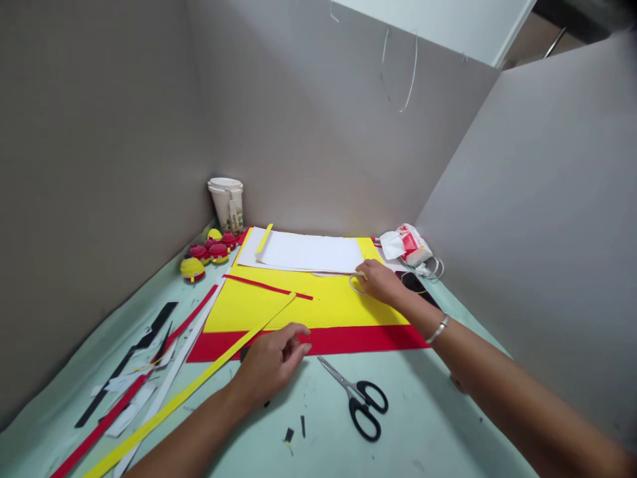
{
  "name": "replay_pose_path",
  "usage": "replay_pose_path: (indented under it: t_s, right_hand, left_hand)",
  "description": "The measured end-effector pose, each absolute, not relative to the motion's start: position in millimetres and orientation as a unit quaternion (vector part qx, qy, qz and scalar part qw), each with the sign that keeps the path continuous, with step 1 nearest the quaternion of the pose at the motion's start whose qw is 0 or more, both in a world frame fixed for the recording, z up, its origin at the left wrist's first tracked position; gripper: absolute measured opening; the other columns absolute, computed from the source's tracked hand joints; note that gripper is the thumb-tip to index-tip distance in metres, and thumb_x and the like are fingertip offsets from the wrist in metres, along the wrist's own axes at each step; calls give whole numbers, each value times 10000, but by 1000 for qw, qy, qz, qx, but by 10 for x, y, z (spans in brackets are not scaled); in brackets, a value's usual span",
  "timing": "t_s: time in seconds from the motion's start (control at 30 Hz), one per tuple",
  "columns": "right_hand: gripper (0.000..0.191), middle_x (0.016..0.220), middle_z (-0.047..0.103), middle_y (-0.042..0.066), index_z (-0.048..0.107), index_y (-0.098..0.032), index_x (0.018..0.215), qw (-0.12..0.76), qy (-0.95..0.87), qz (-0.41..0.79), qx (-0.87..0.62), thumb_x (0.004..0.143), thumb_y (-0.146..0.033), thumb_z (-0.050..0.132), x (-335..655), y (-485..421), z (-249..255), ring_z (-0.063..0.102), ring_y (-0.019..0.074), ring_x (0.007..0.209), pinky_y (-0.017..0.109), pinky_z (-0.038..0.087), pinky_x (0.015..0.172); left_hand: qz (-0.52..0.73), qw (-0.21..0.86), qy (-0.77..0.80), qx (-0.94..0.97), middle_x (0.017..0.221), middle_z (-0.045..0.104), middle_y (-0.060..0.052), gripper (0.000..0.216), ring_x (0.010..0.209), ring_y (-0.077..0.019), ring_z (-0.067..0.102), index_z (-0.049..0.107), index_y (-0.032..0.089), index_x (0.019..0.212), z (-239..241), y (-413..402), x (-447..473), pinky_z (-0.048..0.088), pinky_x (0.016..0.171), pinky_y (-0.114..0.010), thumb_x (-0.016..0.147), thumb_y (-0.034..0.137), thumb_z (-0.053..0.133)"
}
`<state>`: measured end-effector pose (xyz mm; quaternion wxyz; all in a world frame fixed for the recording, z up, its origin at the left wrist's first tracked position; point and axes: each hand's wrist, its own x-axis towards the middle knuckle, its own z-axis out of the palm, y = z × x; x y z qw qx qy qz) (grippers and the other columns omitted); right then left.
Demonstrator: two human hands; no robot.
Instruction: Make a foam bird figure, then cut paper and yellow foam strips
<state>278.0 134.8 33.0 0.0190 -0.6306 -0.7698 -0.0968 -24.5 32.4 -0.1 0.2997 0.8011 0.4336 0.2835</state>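
Note:
My right hand (pixel 379 280) is closed at the far right of the yellow sheet (pixel 279 312), its fingertips on a thin whitish ring (pixel 354 285) that looks like a roll of tape. My left hand (pixel 275 358) hovers by the near edge of the red sheet (pixel 343 340), fingers curled, with a gap between thumb and forefinger and nothing visible in them. A long yellow strip (pixel 199 382) passes beside it, over the red and yellow sheets. Black-handled scissors (pixel 355 392) lie on the table between my forearms. White sheets (pixel 308 251) rest on the yellow one's far part.
Red and yellow round pieces (pixel 199 255) and a paper cup (pixel 227 202) stand at back left. Red strips (pixel 124 405), black strips (pixel 124 365) and white scraps lie left. A tissue pack (pixel 411 244), a cable and a dark phone-like slab (pixel 418 285) are right. Grey panels enclose the table.

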Motion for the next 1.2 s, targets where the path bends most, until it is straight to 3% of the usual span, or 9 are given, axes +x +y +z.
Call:
replay_pose_path:
  t_s: [0.2,0.4,0.57,0.8,0.97,1.2]
  right_hand:
    - [293,1234,610,100,592,-164,1205,-31,-801,-117,-586,950,-308,596,2274,1627,208,634,230,1034,429,547,872]
    - [307,1233,609,106,588,-155,1212,-54,-799,-117,-588,946,-308,603,2121,1798,164,636,232,1032,427,548,868]
    - [303,1233,609,102,588,-161,1212,-41,-793,-92,-600,948,-309,599,2100,1800,164,636,230,1028,427,550,865]
    - [295,1252,601,92,583,-183,1222,23,-801,8,-598,957,-313,584,1824,1572,223,630,230,1042,436,545,876]
    - [281,1194,629,79,599,-169,1190,-5,-797,146,-587,954,-322,589,1537,1517,223,649,220,987,412,561,834]
    - [281,1217,621,76,605,-174,1188,-20,-765,233,-599,952,-325,589,1386,1560,272,641,232,1010,417,555,850]
  left_hand:
    - [282,283,455,796,736,680,-2,242,651,-161,617,628,226,1021,24,327,-266,459,599,-258,903,384,487]
    - [326,168,553,748,966,672,-72,225,896,-219,630,601,206,977,-9,361,-313,499,708,-298,917,341,432]
    - [279,101,620,726,1101,586,-124,286,1046,-270,561,568,162,1109,-29,435,-348,495,806,-347,870,292,482]
    - [224,79,639,732,1101,540,-136,308,1048,-281,521,563,126,1124,-47,456,-355,466,878,-390,868,281,488]
    - [227,63,633,738,1057,546,-131,239,1012,-279,532,590,142,1041,-66,473,-365,461,866,-392,872,270,480]
    - [224,71,635,736,1029,563,-124,198,987,-277,554,596,157,993,-76,490,-381,469,816,-374,876,250,465]
